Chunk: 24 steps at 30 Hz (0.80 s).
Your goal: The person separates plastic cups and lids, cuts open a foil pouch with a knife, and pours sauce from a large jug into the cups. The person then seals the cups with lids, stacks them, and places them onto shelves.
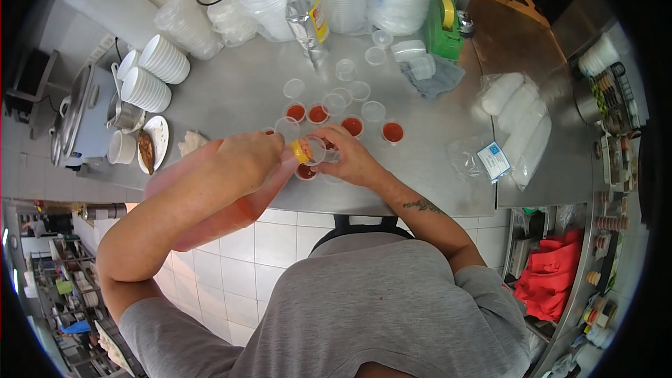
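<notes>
My left hand (252,157) is closed around the handle of a large plastic jug (234,213) holding orange-red liquid. The jug is tipped to the right, and its yellow-ringed neck (302,151) meets a small clear cup (316,150). My right hand (353,159) grips that cup between thumb and fingers. Whether liquid is flowing, I cannot tell. Around the hands stand several small cups of red sauce, among them one cup (393,131) to the right and another (295,112) behind. Clear empty cups or lids (373,111) lie scattered farther back.
On the steel table (434,175), white tub stacks (155,73) and a plate (159,136) with a brown food item stand left. At the back are a silver pouch (305,17), a green tape dispenser (444,28) and a grey cloth (437,77). Bagged white rolls (518,122) lie right.
</notes>
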### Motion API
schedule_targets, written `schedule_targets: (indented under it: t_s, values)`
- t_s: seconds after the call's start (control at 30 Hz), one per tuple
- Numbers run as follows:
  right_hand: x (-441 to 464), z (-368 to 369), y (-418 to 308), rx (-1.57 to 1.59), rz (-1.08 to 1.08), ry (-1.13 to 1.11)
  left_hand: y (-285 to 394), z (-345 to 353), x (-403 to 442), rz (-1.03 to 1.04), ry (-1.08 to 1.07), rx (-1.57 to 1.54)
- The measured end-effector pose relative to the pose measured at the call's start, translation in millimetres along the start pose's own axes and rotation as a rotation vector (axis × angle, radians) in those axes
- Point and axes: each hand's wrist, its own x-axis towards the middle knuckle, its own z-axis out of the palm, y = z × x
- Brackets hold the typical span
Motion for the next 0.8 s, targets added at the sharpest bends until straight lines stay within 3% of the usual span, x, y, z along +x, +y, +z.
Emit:
schedule_targets:
  t_s: [0.23,0.57,0.8]
  values:
    - [4.8,3.4,-2.4,-0.034,-0.004,0.001,-4.7,-2.6,-1.5,-0.014,0.006,-0.021]
    - [7.8,11.8,2.1,-0.083,-0.064,0.018,-11.7,20.3,-3.2,0.055,0.273,0.102]
    - [7.8,13.2,3.0,-0.093,-0.053,0.013,-6.9,9.5,-3.7,0.037,0.195,0.097]
